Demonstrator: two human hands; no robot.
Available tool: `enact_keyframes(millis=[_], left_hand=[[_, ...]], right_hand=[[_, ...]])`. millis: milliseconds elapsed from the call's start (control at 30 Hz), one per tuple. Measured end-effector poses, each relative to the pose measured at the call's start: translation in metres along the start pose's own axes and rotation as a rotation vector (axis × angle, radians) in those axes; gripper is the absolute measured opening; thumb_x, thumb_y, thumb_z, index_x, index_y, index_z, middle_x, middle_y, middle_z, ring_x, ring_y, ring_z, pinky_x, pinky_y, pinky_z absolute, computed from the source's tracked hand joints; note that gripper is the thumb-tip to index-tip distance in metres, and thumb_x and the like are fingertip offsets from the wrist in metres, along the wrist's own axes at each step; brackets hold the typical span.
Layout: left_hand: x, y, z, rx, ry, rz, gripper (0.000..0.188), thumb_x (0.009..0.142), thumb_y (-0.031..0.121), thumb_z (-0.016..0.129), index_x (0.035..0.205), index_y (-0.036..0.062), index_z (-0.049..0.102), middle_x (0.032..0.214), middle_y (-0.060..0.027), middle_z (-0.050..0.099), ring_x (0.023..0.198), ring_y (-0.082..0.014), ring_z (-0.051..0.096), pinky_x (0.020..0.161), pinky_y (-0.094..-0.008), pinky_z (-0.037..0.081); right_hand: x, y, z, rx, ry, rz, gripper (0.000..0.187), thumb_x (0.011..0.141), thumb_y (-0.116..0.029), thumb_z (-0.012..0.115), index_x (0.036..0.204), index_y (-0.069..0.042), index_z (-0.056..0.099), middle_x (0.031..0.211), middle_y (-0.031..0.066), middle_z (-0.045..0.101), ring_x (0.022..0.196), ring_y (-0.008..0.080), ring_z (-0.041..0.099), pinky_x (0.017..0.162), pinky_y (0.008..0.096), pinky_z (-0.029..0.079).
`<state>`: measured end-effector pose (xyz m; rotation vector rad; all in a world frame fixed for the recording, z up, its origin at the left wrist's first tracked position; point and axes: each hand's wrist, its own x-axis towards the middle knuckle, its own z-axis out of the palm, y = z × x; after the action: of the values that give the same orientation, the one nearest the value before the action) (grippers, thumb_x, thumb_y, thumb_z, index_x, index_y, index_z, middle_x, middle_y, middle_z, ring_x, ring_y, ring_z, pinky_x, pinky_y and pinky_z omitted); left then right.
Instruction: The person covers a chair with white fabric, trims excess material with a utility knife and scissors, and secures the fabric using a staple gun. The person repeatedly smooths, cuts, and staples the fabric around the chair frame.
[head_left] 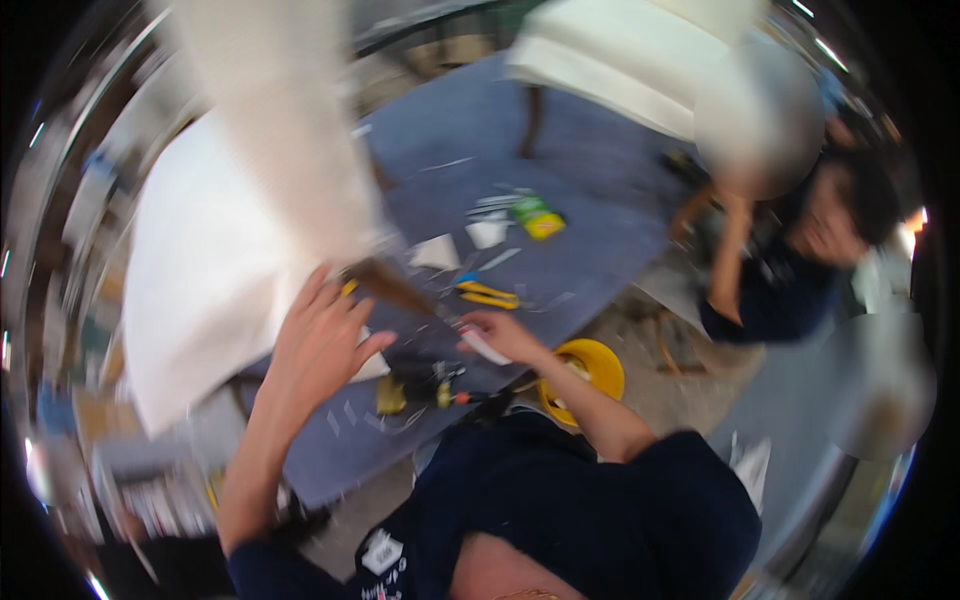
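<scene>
A white upholstered chair (215,250) stands tilted on the blue-grey work table (600,235), with one brown wooden leg (390,285) pointing towards me. My left hand (325,340) is open beside that leg, its fingertips at the edge of the white cover; whether they press on it is blurred. To the right of the leg's end, my right hand (505,335) is closed in a pinch on a short white strip (484,346). Pliers with yellow and blue handles (487,294) lie just beyond the right hand. Motion blur softens the whole view.
White scraps (435,252) and a green-and-yellow packet (538,216) lie farther back. A dark tool with an orange tip (440,390) rests at the near edge. Below stands a yellow bucket (612,372). Another white chair (610,62) is at the back, a co-worker (790,290) at right.
</scene>
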<state>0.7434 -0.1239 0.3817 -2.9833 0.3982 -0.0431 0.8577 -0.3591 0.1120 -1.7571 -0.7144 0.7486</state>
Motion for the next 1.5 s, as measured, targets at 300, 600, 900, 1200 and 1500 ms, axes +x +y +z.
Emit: enact_keyframes(millis=[300, 600, 900, 1200, 1500], left_hand=[[-0.052, -0.05, 0.026, 0.189, 0.33, -0.129, 0.021, 0.092, 0.024, 0.064, 0.103, 0.0072, 0.06, 0.073, -0.0039, 0.061, 0.086, -0.0176, 0.064, 0.116, -0.037, 0.034], [-0.051, -0.059, 0.021, 0.196, 0.429, -0.038, 0.012, 0.079, 0.007, 0.065, 0.088, 0.0082, 0.057, 0.081, -0.004, 0.052, 0.087, -0.0205, 0.059, 0.11, -0.0468, 0.041], [-0.048, -0.055, -0.003, -0.08, 0.405, -0.153, 0.018, 0.077, -0.004, 0.066, 0.091, 0.0063, 0.061, 0.117, -0.0073, 0.056, 0.092, -0.0194, 0.062, 0.099, -0.0419, 0.044], [-0.052, -0.074, -0.03, 0.066, 0.344, -0.37, 0.026, 0.07, -0.009, 0.064, 0.085, 0.0105, 0.072, 0.146, -0.0079, 0.049, 0.124, -0.035, 0.05, 0.091, -0.0402, 0.054], [-0.026, -0.025, 0.009, 0.091, 0.484, -0.707, 0.04, 0.083, 0.038, 0.077, 0.082, 0.0019, 0.061, 0.149, -0.0267, 0.045, 0.139, -0.0484, 0.039, 0.107, -0.0646, 0.035]], right_hand=[[0.011, -0.188, -0.032, -0.241, -0.153, -0.185, 0.047, 0.081, -0.029, 0.083, 0.115, -0.003, 0.063, 0.076, -0.0007, 0.057, 0.07, 0.0065, 0.05, 0.062, 0.0249, 0.042], [0.035, -0.217, -0.037, -0.319, -0.218, -0.198, 0.061, 0.082, -0.053, 0.076, 0.11, 0.0, 0.065, 0.079, 0.0108, 0.067, 0.071, 0.0193, 0.061, 0.067, 0.0343, 0.049], [0.047, -0.202, -0.045, -0.067, -0.446, 0.001, 0.067, 0.085, -0.065, 0.068, 0.108, -0.003, 0.064, 0.071, 0.0008, 0.059, 0.055, 0.0088, 0.054, 0.046, 0.024, 0.041], [0.05, -0.198, -0.049, 0.016, -0.446, -0.106, 0.073, 0.084, -0.069, 0.066, 0.112, -0.001, 0.064, 0.072, 0.004, 0.059, 0.052, 0.0086, 0.053, 0.044, 0.024, 0.039], [0.045, -0.247, -0.056, -0.556, -0.312, -0.186, 0.063, 0.082, -0.063, 0.07, 0.113, -0.008, 0.069, 0.088, 0.0141, 0.072, 0.079, 0.0307, 0.068, 0.07, 0.0399, 0.051]])
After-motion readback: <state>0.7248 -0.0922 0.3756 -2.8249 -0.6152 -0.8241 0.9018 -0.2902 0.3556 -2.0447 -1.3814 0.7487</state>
